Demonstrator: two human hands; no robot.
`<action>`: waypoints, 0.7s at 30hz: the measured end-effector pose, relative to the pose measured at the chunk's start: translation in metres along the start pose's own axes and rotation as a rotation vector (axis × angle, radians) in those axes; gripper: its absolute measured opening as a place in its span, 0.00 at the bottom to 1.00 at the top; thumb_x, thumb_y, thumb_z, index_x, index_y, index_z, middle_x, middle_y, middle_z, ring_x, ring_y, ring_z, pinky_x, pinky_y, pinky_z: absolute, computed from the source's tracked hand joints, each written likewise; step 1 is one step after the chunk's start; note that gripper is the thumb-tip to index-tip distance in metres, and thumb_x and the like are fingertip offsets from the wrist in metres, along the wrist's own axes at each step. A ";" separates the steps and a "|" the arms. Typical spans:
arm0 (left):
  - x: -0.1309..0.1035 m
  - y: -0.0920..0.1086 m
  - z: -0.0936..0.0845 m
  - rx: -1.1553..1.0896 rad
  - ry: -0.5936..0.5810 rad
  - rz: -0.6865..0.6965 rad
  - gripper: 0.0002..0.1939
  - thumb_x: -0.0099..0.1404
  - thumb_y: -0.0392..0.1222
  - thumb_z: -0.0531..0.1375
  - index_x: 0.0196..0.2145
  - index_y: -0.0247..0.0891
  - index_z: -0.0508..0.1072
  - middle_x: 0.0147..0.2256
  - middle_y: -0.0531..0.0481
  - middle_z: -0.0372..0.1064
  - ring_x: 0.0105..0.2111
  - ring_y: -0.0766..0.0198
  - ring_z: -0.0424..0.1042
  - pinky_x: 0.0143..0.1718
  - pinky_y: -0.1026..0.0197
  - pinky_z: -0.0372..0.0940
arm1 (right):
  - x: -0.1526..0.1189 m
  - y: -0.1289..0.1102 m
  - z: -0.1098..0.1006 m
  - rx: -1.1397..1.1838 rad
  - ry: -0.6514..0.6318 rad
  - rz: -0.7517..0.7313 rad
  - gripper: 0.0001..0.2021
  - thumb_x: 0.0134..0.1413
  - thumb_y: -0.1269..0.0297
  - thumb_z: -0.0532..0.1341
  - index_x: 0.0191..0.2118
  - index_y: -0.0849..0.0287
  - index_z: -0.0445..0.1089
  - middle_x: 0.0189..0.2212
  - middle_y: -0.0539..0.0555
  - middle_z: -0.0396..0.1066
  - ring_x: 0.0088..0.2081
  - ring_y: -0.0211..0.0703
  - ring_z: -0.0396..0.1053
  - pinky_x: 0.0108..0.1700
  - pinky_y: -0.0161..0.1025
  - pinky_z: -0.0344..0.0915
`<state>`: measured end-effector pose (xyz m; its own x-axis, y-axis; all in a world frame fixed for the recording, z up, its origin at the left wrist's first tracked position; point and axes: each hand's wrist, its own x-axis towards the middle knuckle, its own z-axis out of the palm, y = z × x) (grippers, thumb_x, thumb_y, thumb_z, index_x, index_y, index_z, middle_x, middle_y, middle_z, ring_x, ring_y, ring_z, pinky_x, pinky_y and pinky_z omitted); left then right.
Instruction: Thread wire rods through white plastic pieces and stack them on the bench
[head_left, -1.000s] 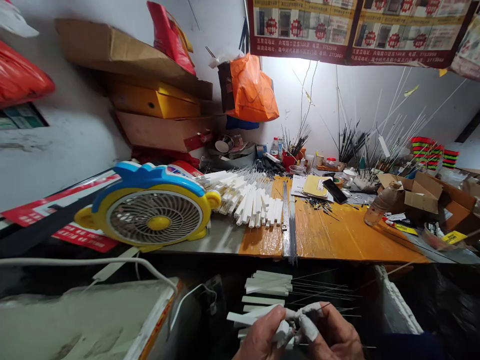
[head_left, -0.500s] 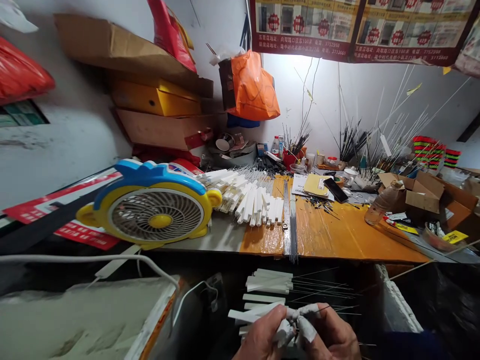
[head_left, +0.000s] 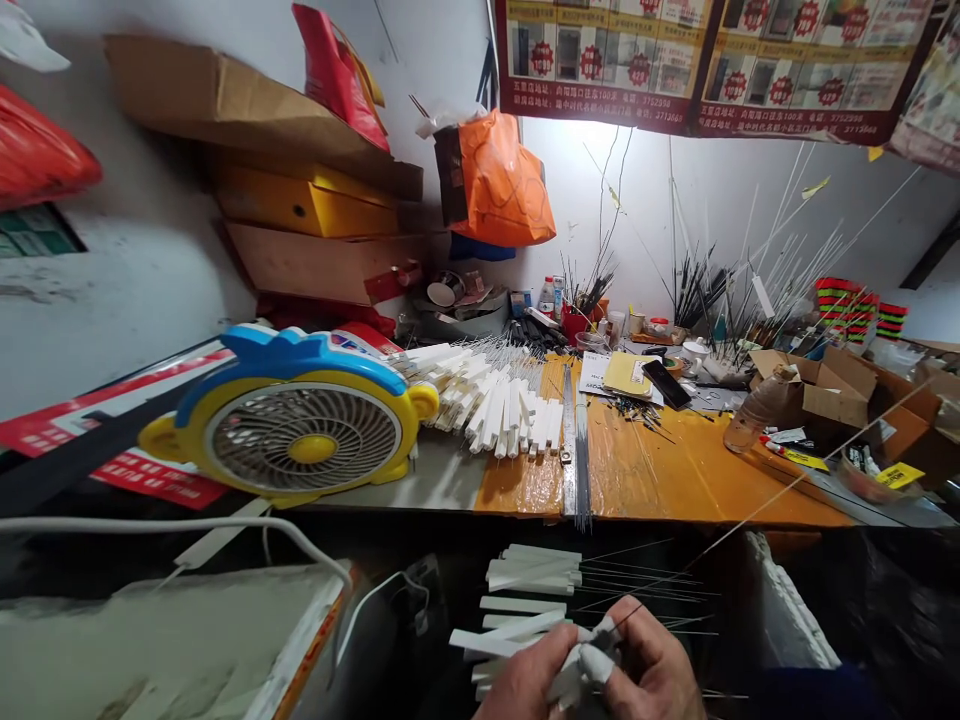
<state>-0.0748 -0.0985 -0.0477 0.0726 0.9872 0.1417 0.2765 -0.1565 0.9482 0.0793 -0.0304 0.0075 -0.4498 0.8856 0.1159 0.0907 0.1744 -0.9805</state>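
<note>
At the bottom centre, my left hand (head_left: 529,680) and my right hand (head_left: 652,660) meet, with white wrappings on several fingertips. The fingers of both are pinched together around a thin dark rod (head_left: 634,612), which slants up to the right. A pale piece shows below the left fingers; its shape is partly hidden. Just behind my hands lie white foam strips (head_left: 534,575) with thin wires reaching right.
A blue and yellow fan (head_left: 311,450) stands left on the workbench (head_left: 675,480). Behind it are a heap of white strips (head_left: 510,410) and a metal ruler (head_left: 568,450). A bottle (head_left: 750,415) and cardboard boxes (head_left: 832,395) sit right.
The view has shifted slightly. My right hand's fingers have moved a little, and the thin rod now slants up across the right side of the view.
</note>
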 end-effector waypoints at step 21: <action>-0.009 0.022 -0.030 0.047 -0.023 -0.157 0.13 0.70 0.51 0.55 0.35 0.39 0.69 0.34 0.50 0.68 0.34 0.60 0.66 0.36 0.64 0.61 | 0.006 0.021 -0.029 0.094 0.053 0.113 0.21 0.47 0.41 0.69 0.23 0.57 0.75 0.23 0.47 0.63 0.28 0.41 0.58 0.34 0.38 0.60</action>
<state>-0.0984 -0.1098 -0.0198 0.0464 0.9988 -0.0146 0.3302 -0.0016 0.9439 0.1043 -0.0085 -0.0072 -0.3942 0.9190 0.0100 0.0531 0.0336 -0.9980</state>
